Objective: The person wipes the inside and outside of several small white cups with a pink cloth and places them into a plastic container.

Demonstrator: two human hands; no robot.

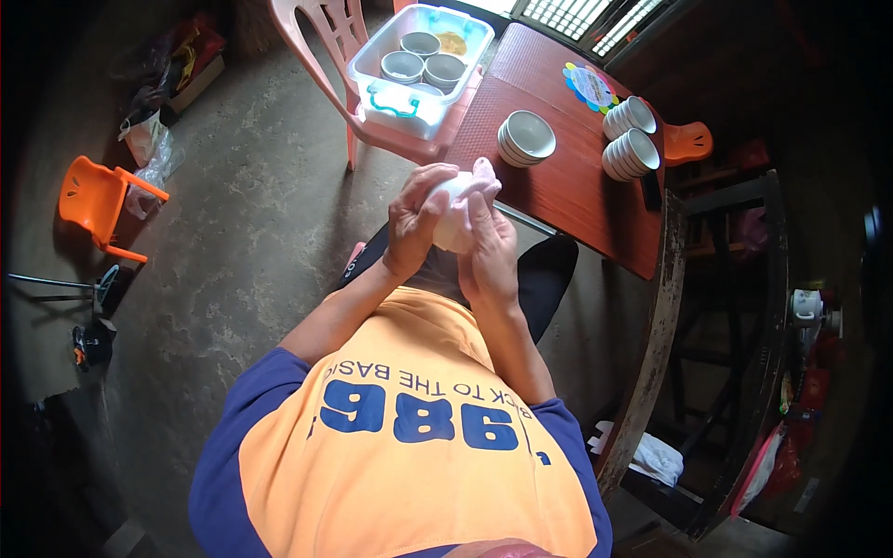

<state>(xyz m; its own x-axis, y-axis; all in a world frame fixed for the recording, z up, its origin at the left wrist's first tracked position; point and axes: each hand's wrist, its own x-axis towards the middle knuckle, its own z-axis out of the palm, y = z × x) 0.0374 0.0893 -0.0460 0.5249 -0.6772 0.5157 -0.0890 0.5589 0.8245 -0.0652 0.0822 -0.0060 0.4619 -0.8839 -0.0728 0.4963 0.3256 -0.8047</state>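
Note:
Between my two hands, above my lap, is a white bowl (452,234), tilted and partly covered by my fingers. My left hand (417,216) grips its left side. On the right side my right hand (490,240) presses a pink cloth (480,183) against the bowl, so hand, cloth and bowl touch. Just beyond, on the red-brown table (558,199), stands a short stack of white bowls (528,136). Farther right two more stacks, an upper one (631,117) and a lower one (631,155), lean on their sides.
A clear plastic box (418,115) holding several bowls (402,66) rests on a pink plastic chair (314,49) left of the table. A flower-shaped mat (591,86) lies at the table's far side. An orange chair (91,202) stands left; a dark wooden frame (659,335) is at right.

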